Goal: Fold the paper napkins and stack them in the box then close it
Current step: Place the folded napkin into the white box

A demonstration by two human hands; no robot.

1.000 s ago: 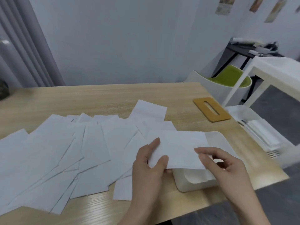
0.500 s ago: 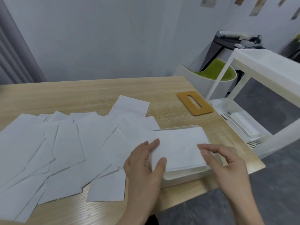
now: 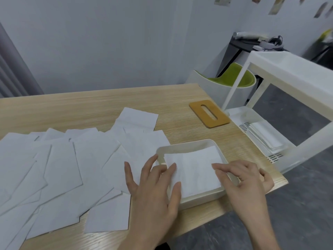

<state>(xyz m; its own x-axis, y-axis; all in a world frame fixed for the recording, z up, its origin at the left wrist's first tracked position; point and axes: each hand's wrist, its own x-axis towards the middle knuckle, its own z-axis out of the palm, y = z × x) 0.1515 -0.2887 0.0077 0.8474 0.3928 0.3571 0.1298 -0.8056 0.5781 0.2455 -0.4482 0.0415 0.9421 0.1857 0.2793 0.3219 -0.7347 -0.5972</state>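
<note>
A white open box (image 3: 187, 145) stands near the table's front right corner. A folded white napkin (image 3: 193, 166) lies flat inside it. My left hand (image 3: 153, 188) is spread over the box's left rim, fingertips touching the napkin's left edge. My right hand (image 3: 246, 177) rests over the box's right rim, fingers straight on the napkin's right edge. Several unfolded white napkins (image 3: 59, 163) lie spread across the wooden table (image 3: 90, 109) to the left. The box's tan wooden lid (image 3: 209, 113), with an oval slot, lies flat behind the box.
A white plastic cart (image 3: 281, 74) stands right of the table, its lower tray (image 3: 259, 136) holding white sheets. A green-seated chair (image 3: 232, 80) sits behind the table's far right corner. The table's front edge runs just under my wrists.
The folded napkin, held above the box a second ago, has gone down into the box. Both hands have let go of it and now lie flat on its edges.
</note>
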